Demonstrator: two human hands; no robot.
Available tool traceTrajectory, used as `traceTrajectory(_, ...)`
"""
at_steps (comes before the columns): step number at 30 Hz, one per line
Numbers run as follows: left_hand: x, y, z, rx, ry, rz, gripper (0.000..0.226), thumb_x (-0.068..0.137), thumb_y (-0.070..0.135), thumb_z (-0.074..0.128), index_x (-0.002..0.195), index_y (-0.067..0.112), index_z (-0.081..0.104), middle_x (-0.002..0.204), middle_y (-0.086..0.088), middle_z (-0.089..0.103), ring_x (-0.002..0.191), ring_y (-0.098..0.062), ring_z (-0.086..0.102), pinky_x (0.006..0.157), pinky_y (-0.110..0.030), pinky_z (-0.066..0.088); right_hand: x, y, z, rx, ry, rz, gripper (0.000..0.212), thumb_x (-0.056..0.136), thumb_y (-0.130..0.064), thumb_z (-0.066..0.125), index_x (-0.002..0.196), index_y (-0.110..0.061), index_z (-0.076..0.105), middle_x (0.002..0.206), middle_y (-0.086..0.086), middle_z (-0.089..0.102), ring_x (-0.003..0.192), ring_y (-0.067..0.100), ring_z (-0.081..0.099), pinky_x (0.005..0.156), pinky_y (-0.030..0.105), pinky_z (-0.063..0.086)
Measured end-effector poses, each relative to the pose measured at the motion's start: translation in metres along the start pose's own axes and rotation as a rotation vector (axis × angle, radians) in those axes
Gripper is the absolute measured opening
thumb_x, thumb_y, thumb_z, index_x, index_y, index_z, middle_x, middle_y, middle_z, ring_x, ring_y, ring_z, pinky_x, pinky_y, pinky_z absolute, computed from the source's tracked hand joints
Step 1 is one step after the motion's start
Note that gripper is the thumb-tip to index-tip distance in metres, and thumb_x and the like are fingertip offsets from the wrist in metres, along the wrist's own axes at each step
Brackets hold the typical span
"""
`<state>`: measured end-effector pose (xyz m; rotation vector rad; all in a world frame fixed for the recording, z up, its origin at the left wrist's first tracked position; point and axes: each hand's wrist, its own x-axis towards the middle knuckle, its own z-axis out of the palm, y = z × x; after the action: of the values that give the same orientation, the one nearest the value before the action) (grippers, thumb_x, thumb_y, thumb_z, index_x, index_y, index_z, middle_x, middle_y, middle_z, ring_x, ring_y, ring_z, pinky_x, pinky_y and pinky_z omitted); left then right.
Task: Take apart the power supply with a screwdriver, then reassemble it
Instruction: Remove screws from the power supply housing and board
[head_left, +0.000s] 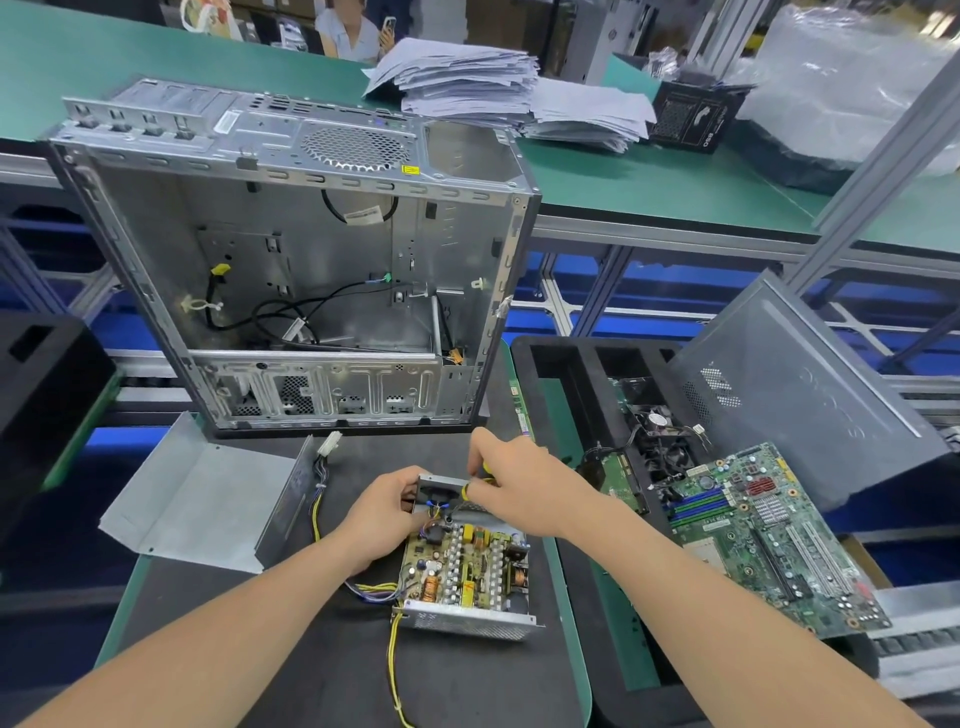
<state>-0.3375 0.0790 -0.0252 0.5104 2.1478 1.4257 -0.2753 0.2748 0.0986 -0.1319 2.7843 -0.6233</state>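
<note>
Head view: the opened power supply (465, 566) lies on the dark desk (291, 649), its circuit board bare, just in front of the empty computer case (291, 249). The left hand (382, 514) grips the supply's far left corner. The right hand (511, 486) curls round a yellow-and-black screwdriver (464, 491) pointed down into that end.

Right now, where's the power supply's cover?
In the head view, the cover lies left of the power supply, in front of the case.
</note>
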Motion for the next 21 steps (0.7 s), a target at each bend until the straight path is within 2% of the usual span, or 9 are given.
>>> traceTrajectory(8,-0.0018,0.0015,0.0026,0.143,0.068,0.021,0.043,0.09,-0.006,0.064,0.099,0.036,0.068,0.093,0.016,0.076,0.092,-0.001,0.07,0.077,-0.013,0.048,-0.0005,0.0018,0.0005,-0.023,0.033,0.009,0.013,0.1,-0.028,0.055,0.099,-0.021,0.045,0.067,-0.001,0.054,0.053,0.015,0.046,0.049,0.03,0.031)
traceTrajectory(13,0.0017,0.0036,0.0016,0.161,0.085,-0.01,0.041,0.086,-0.007,0.066,0.096,0.033,0.07,0.088,0.019,0.076,0.09,0.002,0.069,0.079,-0.019,0.047,-0.0003,0.0013,0.0008,-0.02,0.026,0.014,0.012,0.1,-0.028,0.055,0.1,-0.021,0.045,0.067,-0.001,0.054,0.054,0.015,0.046,0.05,0.03,0.032)
traceTrajectory(17,0.0013,0.0027,0.0019,0.167,0.101,-0.005,0.038,0.085,-0.004,0.072,0.094,0.034,0.071,0.085,0.022,0.075,0.085,0.007,0.069,0.075,-0.012,0.045,-0.0003,0.0001,0.0024,-0.028,0.014,0.015,0.013,0.1,-0.03,0.055,0.1,-0.021,0.045,0.07,0.001,0.056,0.057,0.019,0.049,0.051,0.033,0.036)
traceTrajectory(21,0.0025,0.0048,0.0008,0.15,0.096,-0.023,0.038,0.081,-0.004,0.074,0.091,0.032,0.072,0.083,0.016,0.077,0.08,0.005,0.068,0.075,-0.017,0.047,0.0001,-0.0005,0.0031,-0.03,0.007,0.017,0.014,0.1,-0.03,0.056,0.102,-0.02,0.046,0.072,0.001,0.057,0.059,0.019,0.051,0.052,0.034,0.037)
